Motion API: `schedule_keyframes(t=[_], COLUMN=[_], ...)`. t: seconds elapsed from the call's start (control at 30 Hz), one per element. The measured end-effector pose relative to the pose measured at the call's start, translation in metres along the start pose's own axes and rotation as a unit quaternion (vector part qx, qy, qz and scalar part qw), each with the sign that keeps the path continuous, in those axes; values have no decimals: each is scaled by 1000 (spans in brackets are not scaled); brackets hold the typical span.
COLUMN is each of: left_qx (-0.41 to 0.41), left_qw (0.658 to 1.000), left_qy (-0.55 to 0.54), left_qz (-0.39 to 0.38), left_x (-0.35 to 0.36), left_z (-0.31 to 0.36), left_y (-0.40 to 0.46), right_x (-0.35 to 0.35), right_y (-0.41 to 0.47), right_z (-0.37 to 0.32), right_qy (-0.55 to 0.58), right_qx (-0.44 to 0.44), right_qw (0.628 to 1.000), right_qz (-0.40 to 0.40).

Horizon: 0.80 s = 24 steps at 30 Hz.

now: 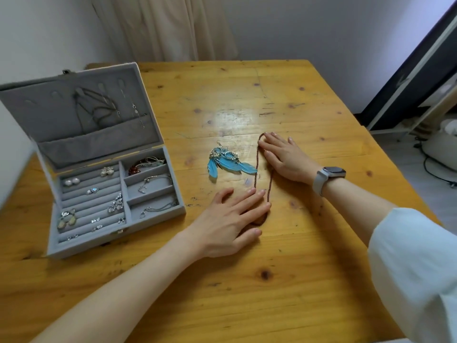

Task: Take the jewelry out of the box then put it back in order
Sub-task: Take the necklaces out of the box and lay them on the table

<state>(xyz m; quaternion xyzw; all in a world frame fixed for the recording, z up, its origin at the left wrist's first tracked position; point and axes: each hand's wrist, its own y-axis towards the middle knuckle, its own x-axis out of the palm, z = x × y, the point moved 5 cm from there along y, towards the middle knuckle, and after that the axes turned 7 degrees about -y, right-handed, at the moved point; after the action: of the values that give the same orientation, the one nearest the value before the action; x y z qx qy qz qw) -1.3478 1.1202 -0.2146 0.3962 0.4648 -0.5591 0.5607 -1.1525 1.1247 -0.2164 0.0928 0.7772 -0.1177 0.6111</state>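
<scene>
On the wooden worktop (284, 280) I see the grey jewelry box (111, 233) standing open at the left, rings and chains in its slots. My left hand (230, 221) and right hand (286, 157) lie flat with fingers spread, each grip holding nothing, pressing the ends of a long brown bead necklace (256, 167). Just beside it lie blue feather earrings (228, 162).
</scene>
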Motion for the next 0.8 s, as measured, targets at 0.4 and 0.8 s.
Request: schedule_keyframes(t=[0.4,0.8], left_qx=[-112,-366], left_qw=[939,852], left_qy=[36,171], left_qz=[322,333], left_x=[-120,-191], left_z=[-91,-220], left_y=[-64,-160], right_x=[-69,-76], right_y=[15,101], right_z=[-117,-280], right_qy=[173,184], right_qx=[-85,-115], right_qw=[954,939], right_qz=[230,268])
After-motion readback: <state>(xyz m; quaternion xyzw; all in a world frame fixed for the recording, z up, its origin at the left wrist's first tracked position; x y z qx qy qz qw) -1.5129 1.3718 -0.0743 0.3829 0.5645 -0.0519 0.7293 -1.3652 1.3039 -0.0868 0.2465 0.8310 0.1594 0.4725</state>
